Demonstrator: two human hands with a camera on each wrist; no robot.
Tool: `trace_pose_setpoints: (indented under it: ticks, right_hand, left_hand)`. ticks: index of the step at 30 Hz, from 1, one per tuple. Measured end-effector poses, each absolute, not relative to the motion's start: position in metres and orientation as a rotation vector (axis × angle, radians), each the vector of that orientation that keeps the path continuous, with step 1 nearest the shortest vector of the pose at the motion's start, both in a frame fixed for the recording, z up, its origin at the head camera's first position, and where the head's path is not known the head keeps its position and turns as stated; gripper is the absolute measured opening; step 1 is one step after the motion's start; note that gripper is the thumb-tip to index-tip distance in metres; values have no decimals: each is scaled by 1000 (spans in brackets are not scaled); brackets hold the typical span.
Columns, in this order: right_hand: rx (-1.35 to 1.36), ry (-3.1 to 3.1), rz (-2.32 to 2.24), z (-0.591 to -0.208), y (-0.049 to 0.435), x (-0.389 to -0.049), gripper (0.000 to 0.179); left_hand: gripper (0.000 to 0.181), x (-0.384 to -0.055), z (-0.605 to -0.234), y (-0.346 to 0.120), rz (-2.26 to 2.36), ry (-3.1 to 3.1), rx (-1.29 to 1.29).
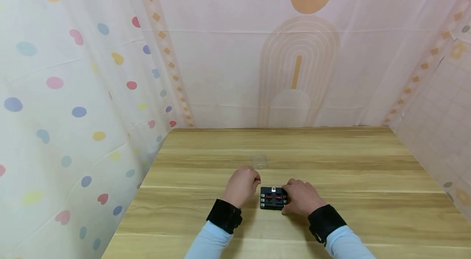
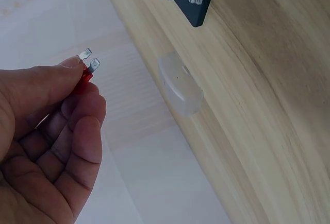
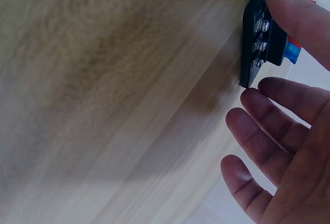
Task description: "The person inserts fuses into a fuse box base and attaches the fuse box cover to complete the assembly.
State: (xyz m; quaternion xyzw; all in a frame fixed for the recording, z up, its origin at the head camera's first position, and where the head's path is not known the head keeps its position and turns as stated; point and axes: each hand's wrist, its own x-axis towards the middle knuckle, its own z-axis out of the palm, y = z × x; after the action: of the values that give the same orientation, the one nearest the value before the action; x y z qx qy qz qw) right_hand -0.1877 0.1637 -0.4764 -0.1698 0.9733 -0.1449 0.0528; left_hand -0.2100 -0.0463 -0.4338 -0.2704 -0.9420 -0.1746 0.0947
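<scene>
A black fuse box (image 1: 272, 206) lies on the table, with screw terminals along its sides and red and blue blade fuses (image 1: 269, 202) seated in it. My right hand (image 1: 302, 198) holds it at its right end, the thumb at the near corner and the forefinger at the far one. In the right wrist view the other fingers (image 3: 242, 175) are spread off the box. To the left of the box, my left hand (image 1: 241, 185) pinches a red blade fuse (image 2: 82, 82) between thumb and forefinger. Its two metal prongs stick out past the fingertips.
A clear plastic cover (image 1: 259, 161) lies on the wooden table (image 1: 331, 152) beyond the left hand. Patterned cloth (image 1: 220, 67) hangs behind the table and along both sides. Each wrist wears a black band (image 1: 225, 215).
</scene>
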Motion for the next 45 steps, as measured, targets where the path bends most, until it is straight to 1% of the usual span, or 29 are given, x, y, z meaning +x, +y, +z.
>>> trace_pose_setpoints:
  ticks: [11,22,35,45]
  right_hand:
    - [-541,2972,-427,-476,162,-189,62]
    - [-550,2942,-439,-476,160,-189,54]
    - [-586,2974,-414,-475,161,-190,55]
    - [-588,2969,-425,-476,161,-189,54]
  left_hand:
    - [8,-206,-436,-41,-509,-2831,-854]
    - [5,-199,-438,-33,-481,-2841,-952]
    - [6,-199,-446,-29,-447,-2878,-1041]
    - [5,-196,-456,-25,-334,-2903,-1099]
